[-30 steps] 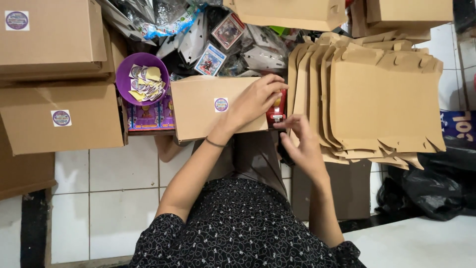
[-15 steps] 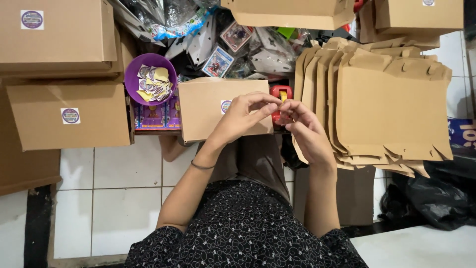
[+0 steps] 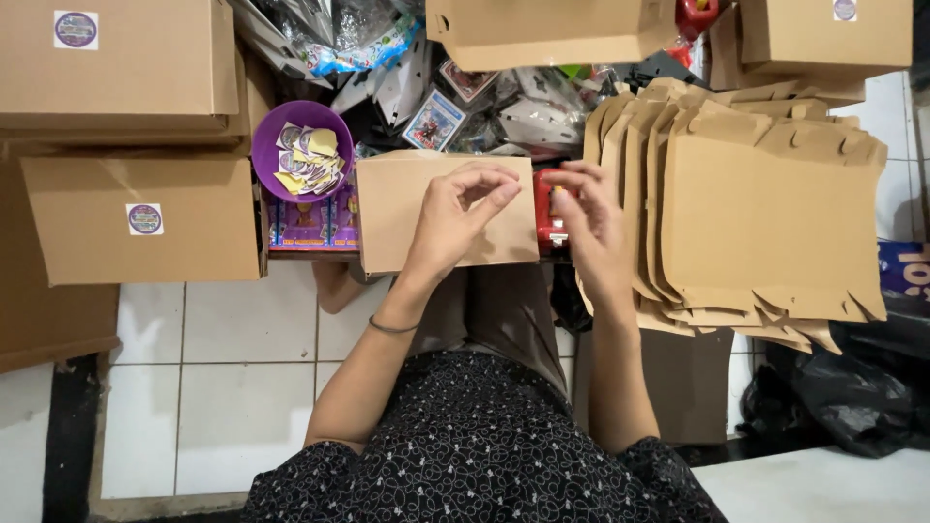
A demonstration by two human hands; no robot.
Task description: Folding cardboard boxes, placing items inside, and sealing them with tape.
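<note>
From the head view, the left hand (image 3: 450,218) is resting over the small cardboard box (image 3: 402,208) on the person's lap, fingers curled narrow with the tips pinched; what they are pinching is too small to tell. The right hand (image 3: 591,228) is hovering just beside the box's right end, covering part of a red tape dispenser (image 3: 544,208), its grip loosely bent. A purple bowl (image 3: 302,150) of stickers is sitting left of the box, and flat cardboard blanks (image 3: 765,213) are lying stacked to the right.
</note>
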